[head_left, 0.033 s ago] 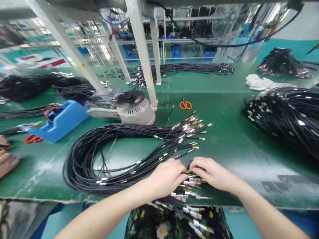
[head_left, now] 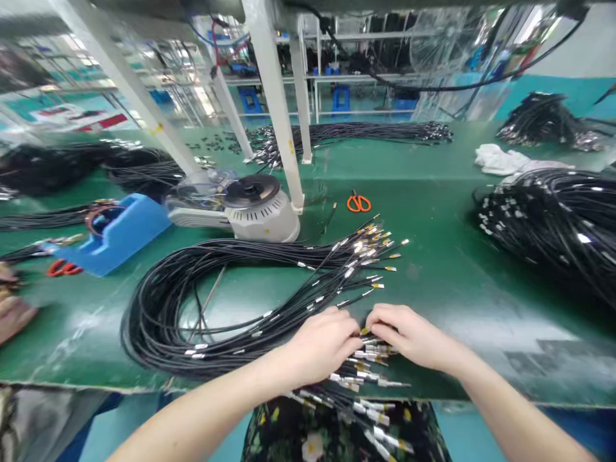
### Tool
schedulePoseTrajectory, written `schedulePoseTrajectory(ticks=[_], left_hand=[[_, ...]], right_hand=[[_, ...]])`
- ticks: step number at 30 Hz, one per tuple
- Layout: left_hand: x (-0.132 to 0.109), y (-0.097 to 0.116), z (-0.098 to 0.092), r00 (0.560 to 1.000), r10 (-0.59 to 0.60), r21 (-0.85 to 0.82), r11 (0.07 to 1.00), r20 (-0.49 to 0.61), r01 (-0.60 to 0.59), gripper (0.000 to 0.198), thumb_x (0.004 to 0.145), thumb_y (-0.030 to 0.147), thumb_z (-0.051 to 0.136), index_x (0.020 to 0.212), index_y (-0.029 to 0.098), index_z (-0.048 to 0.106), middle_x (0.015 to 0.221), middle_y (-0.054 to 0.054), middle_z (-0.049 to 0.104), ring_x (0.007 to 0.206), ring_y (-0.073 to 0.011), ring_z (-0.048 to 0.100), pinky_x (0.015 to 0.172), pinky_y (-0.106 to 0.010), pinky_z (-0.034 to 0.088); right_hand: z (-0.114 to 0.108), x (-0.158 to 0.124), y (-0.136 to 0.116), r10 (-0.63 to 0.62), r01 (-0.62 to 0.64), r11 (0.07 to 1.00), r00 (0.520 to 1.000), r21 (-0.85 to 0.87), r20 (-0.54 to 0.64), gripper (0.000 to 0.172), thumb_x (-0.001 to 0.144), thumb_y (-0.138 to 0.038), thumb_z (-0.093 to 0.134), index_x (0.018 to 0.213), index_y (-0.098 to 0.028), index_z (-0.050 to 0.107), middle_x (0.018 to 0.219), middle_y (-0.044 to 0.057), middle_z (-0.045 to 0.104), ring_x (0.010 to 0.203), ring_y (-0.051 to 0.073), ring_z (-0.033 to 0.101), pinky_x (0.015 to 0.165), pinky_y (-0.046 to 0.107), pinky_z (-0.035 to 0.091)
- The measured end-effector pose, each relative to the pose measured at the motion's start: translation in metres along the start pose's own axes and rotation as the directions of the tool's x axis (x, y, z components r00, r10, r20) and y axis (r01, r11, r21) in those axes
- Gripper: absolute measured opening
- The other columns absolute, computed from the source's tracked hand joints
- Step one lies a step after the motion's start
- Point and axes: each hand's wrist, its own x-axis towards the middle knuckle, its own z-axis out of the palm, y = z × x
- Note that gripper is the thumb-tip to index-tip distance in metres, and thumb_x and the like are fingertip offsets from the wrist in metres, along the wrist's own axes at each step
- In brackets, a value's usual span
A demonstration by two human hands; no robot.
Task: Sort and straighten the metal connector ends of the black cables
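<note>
At the far left of the green surface (head_left: 447,256), a co-worker's hand (head_left: 14,314) rests near the front edge; what it holds is unclear. Behind it lies a pair of red-handled scissors (head_left: 64,267), just beside a blue tape dispenser (head_left: 125,234) carrying a brown roll (head_left: 99,218). Next to the right, a loop of black cables (head_left: 149,308) lies on the front part of the surface, bent around at the left, with both sets of ends pointing right. Behind the loop stands a white machine (head_left: 264,215) topped by a black disc, near the foot of a white post (head_left: 276,102). The left hand (head_left: 327,337) lies over the front side of the loop, fingers bent, thumb and fingertips pinching a yellow-tagged cable end (head_left: 364,331); the contact is partly hidden. Behind the loop's rear ends lies a pair of orange-handled scissors (head_left: 359,203). The right hand (head_left: 409,333) faces the left from the other side, thumb and forefinger closed on the same cable end. White-sleeved cable tips (head_left: 380,378) fan out below both hands, some extending past the front edge. At the far right, a large cable bundle (head_left: 553,224) lies in front of white gloves (head_left: 505,160).
</note>
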Motion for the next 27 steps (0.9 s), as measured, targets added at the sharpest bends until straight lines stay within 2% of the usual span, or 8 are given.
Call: schedulePoseTrajectory(ticks=[4,6,9,11,13,16,21,27], left_hand=[[-0.005,-0.008,-0.012,0.997,-0.053,-0.067,0.997,-0.052,0.049,0.013,0.085,0.026,0.047,0.088,0.021,0.059,0.079,0.002,0.061,0.076,-0.0132,0.054,0.070,-0.023,0.042],[-0.011,-0.023,-0.027,0.983,-0.096,-0.060,0.994,-0.154,0.088,0.012,0.085,0.023,0.048,0.086,0.021,0.059,0.078,0.003,0.061,0.073,-0.0116,0.055,0.069,-0.022,0.041],[-0.021,-0.058,-0.052,0.897,-0.155,0.112,0.969,-0.414,0.219,0.017,0.087,0.023,0.044,0.082,0.019,0.060,0.080,0.000,0.061,0.078,-0.0133,0.054,0.072,-0.024,0.040],[-0.022,-0.081,-0.065,0.854,-0.114,0.303,0.904,-0.508,0.301,0.018,0.087,0.025,0.044,0.084,0.019,0.061,0.081,-0.002,0.059,0.079,-0.0157,0.051,0.070,-0.026,0.040],[-0.018,-0.099,-0.070,0.887,-0.007,0.500,0.824,-0.461,0.266,0.017,0.087,0.024,0.044,0.089,0.020,0.061,0.082,-0.004,0.057,0.078,-0.0169,0.048,0.065,-0.027,0.038],[-0.005,-0.110,-0.067,0.947,0.164,0.704,0.706,-0.276,0.082,0.018,0.088,0.021,0.041,0.091,0.021,0.059,0.083,-0.005,0.053,0.076,-0.0172,0.044,0.060,-0.028,0.035],[0.017,-0.107,-0.051,0.938,0.277,0.786,0.618,-0.207,-0.009,0.022,0.088,0.016,0.036,0.079,0.016,0.055,0.081,-0.006,0.049,0.075,-0.0178,0.044,0.057,-0.031,0.030],[0.014,-0.092,-0.065,0.905,0.346,0.802,0.598,-0.249,-0.007,0.021,0.087,0.015,0.035,0.078,0.016,0.053,0.078,-0.006,0.050,0.073,-0.0176,0.046,0.058,-0.031,0.027]], right_hand=[[0.000,0.002,0.001,0.001,0.002,0.997,0.999,-0.074,0.041,0.019,0.089,-0.018,0.039,0.077,-0.018,0.054,0.074,0.001,0.057,0.070,0.013,0.050,0.064,0.022,0.036],[-0.001,0.001,0.000,0.002,0.008,0.991,0.997,-0.130,0.075,0.021,0.089,-0.018,0.039,0.073,-0.018,0.052,0.072,0.000,0.056,0.069,0.013,0.050,0.062,0.022,0.036],[-0.003,0.002,-0.001,0.013,0.008,0.985,0.993,-0.171,0.120,0.023,0.088,-0.017,0.037,0.069,-0.018,0.049,0.070,0.000,0.055,0.065,0.013,0.049,0.059,0.021,0.035],[-0.003,0.005,0.000,0.030,-0.006,0.984,0.990,-0.177,0.135,0.024,0.089,-0.018,0.036,0.068,-0.019,0.048,0.070,0.000,0.055,0.064,0.013,0.049,0.058,0.021,0.035],[-0.003,0.009,0.001,0.045,-0.018,0.982,0.989,-0.189,0.143,0.025,0.089,-0.019,0.035,0.068,-0.019,0.048,0.070,0.000,0.056,0.064,0.013,0.051,0.059,0.022,0.037],[0.000,0.014,0.004,0.051,-0.017,0.972,0.989,-0.235,0.139,0.026,0.089,-0.020,0.034,0.069,-0.020,0.051,0.070,0.000,0.057,0.065,0.014,0.053,0.062,0.023,0.040],[0.008,0.023,0.014,-0.109,0.092,0.928,0.994,-0.360,-0.027,0.020,0.082,-0.019,0.042,0.092,-0.023,0.059,0.092,0.004,0.063,0.084,0.018,0.060,0.071,0.026,0.047],[0.001,0.069,-0.006,-0.455,0.280,0.815,0.851,-0.507,-0.262,0.023,0.086,-0.029,0.041,0.101,-0.023,0.057,0.106,0.005,0.060,0.097,0.019,0.057,0.080,0.028,0.049]])
